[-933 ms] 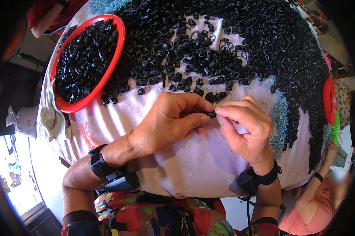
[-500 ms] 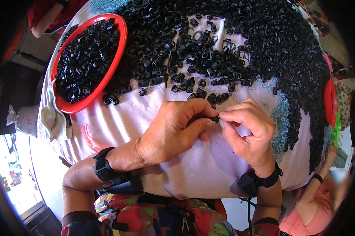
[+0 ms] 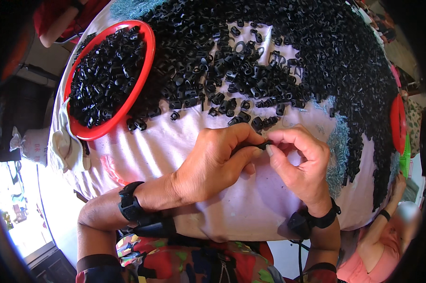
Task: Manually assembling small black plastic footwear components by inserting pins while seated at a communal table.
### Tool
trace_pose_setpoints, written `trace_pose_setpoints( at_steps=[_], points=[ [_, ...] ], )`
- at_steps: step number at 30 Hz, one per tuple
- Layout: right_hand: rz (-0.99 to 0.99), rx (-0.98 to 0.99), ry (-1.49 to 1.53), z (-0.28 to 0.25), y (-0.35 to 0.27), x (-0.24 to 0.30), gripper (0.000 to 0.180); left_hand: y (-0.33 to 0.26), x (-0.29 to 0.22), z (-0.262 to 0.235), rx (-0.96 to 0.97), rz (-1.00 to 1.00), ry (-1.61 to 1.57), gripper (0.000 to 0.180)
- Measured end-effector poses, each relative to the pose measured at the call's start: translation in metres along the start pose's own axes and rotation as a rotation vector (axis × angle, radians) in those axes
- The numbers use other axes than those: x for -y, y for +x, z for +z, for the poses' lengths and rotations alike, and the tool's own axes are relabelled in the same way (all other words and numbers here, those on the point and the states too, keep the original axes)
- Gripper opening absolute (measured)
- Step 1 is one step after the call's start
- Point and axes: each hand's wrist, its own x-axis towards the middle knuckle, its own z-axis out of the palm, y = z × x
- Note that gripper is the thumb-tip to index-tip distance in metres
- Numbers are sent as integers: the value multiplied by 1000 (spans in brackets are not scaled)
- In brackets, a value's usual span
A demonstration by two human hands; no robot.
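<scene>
A small black plastic part [image 3: 266, 145] is pinched between my two hands over the near side of the cloth-covered table [image 3: 241, 212]. My left hand [image 3: 210, 162] grips it between thumb and forefinger, the other fingers curled beneath. At its right end, the thumb and forefinger of my right hand [image 3: 301, 162] press on it. Fingertips cover most of the part, so its exact shape is hidden. Just beyond my hands lie loose black plastic pieces [image 3: 241, 116], some shaped like cord-lock bodies with holes. They thicken into a broad pile [image 3: 250, 70] farther back.
At the left a red basin [image 3: 150, 63] full of black pieces sits tilted, with a pale glove [image 3: 66, 151] by its rim. Bluish heaps of fine, spring-like bits [image 3: 338, 146] lie at right and far left. A co-worker's arm [image 3: 387, 203] reaches in at right.
The whole view has shifted slightly, with table and basin a little lower and farther right. Both hands keep pinching the black part; the right fingers have altered their grip a little.
</scene>
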Motion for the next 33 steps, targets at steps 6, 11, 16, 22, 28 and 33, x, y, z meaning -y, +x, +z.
trace_pose_setpoints(
  at_steps=[6,11,16,22,28,33],
  points=[
    [-4,5,-31,-3,-2,-3,19,3,-2,0,42,-32,-51,13],
    [-215,-32,-137,1,1,-3,28,4,0,1,27,-78,-136,15],
    [-257,-20,-169,5,2,5,41,11,4,1,-8,-97,-285,14],
    [-370,-66,-271,8,2,1,48,11,7,6,-23,-71,-329,16],
    [-391,-69,-332,7,1,6,52,16,6,2,17,-85,-331,19],
    [-345,-68,-339,9,-2,5,57,16,6,-1,110,-134,-467,19]
  ],
)
